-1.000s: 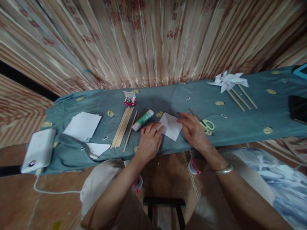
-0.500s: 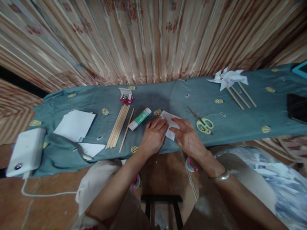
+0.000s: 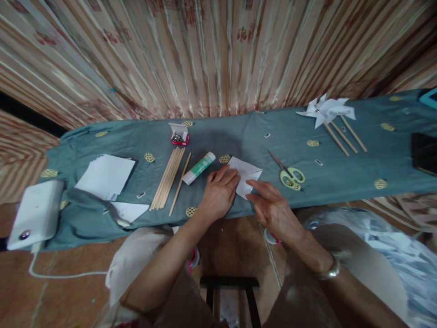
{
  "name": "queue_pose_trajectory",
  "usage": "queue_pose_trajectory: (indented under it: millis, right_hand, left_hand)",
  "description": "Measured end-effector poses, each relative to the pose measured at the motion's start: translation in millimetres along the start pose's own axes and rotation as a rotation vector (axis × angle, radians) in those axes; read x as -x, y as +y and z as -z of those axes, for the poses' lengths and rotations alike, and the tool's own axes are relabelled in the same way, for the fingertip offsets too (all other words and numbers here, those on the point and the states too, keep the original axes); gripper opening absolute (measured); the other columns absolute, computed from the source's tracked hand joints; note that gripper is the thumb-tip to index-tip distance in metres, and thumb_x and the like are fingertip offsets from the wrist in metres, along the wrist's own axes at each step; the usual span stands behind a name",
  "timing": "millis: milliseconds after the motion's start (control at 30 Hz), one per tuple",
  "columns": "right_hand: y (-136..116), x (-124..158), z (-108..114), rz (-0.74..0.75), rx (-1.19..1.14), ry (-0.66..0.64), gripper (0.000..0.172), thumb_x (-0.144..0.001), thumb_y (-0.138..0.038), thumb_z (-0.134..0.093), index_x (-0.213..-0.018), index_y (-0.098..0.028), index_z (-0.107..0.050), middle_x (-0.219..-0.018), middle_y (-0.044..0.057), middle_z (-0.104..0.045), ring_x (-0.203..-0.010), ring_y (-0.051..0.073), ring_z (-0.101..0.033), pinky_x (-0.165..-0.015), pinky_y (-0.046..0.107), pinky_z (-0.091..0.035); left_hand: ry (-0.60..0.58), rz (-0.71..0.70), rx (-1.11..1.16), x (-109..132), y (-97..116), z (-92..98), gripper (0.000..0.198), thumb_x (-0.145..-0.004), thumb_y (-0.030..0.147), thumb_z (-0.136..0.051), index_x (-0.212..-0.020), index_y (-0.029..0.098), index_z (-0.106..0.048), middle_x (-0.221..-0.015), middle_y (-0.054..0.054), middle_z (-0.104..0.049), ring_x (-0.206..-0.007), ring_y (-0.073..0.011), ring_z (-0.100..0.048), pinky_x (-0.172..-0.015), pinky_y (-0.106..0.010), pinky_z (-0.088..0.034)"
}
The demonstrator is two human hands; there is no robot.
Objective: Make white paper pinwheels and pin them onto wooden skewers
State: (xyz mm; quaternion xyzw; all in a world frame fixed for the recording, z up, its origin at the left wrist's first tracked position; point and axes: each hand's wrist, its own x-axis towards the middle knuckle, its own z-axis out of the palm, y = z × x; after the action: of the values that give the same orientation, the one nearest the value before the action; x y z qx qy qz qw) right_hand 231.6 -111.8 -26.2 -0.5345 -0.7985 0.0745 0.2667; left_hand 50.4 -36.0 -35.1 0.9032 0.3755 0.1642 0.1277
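A white paper square [image 3: 246, 175], folded with a crease showing, lies on the blue-green cloth [image 3: 225, 141] near the table's front edge. My left hand [image 3: 218, 193] lies flat on the paper's left part, fingers stretched out and pressing it down. My right hand [image 3: 271, 205] rests at the paper's lower right corner, fingers extended, the forefinger touching the edge. Neither hand grips anything.
A glue stick [image 3: 199, 168] and a bundle of wooden sticks [image 3: 169, 178] lie left of my hands. Yellow-handled scissors [image 3: 288, 173] lie to the right. A red box of pins [image 3: 179, 135], a paper stack [image 3: 105, 171], a white device [image 3: 32, 214] and finished pinwheels [image 3: 326, 111] are also on the cloth.
My right hand slid from the paper's top right down across it to the lower right corner. My left hand moved further onto the paper. The view shifted slightly.
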Motion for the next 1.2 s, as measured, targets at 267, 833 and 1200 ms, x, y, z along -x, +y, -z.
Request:
queue_pose_trajectory:
  millis: [267, 833, 1200]
  right_hand:
    - [19, -15, 24, -0.267, -0.191, 0.187, 0.025, -0.09, -0.019, -0.048, -0.102, -0.023, -0.069, -0.121, 0.009, -0.068, -0.114, 0.024, -0.063, -0.101, 0.045, -0.048]
    - [57, -117, 1, -0.001, 0.144, -0.351, 0.028, -0.078, -0.021, -0.07, -0.105, -0.019, -0.065, -0.108, 0.011, -0.07, -0.106, 0.029, -0.064, -0.09, 0.04, -0.05]
    - [52, -142, -3, -0.072, 0.282, -0.424, 0.011, -0.083, -0.027, -0.065, -0.09, -0.018, -0.066, -0.091, 0.01, -0.073, -0.085, 0.025, -0.069, -0.071, 0.032, -0.047]
  left_hand:
    - [0.033, -0.046, -0.01, 4, 2, 0.3, 0.04, -0.096, 0.014, -0.04, -0.133, 0.014, -0.053, -0.144, -0.012, -0.053, -0.139, -0.0263, -0.039, -0.104, -0.045, -0.036]
    - [-0.041, -0.079, 0.005, 4, 9, -1.4, 0.033, -0.096, 0.019, -0.044, -0.125, 0.013, -0.058, -0.138, -0.012, -0.058, -0.129, -0.0265, -0.047, -0.097, -0.045, -0.042]
    - [-0.024, -0.076, 0.016, 5, 8, -2.6, 0.034, -0.097, 0.021, -0.042, -0.126, 0.014, -0.059, -0.136, -0.012, -0.06, -0.127, -0.0255, -0.049, -0.097, -0.044, -0.04]
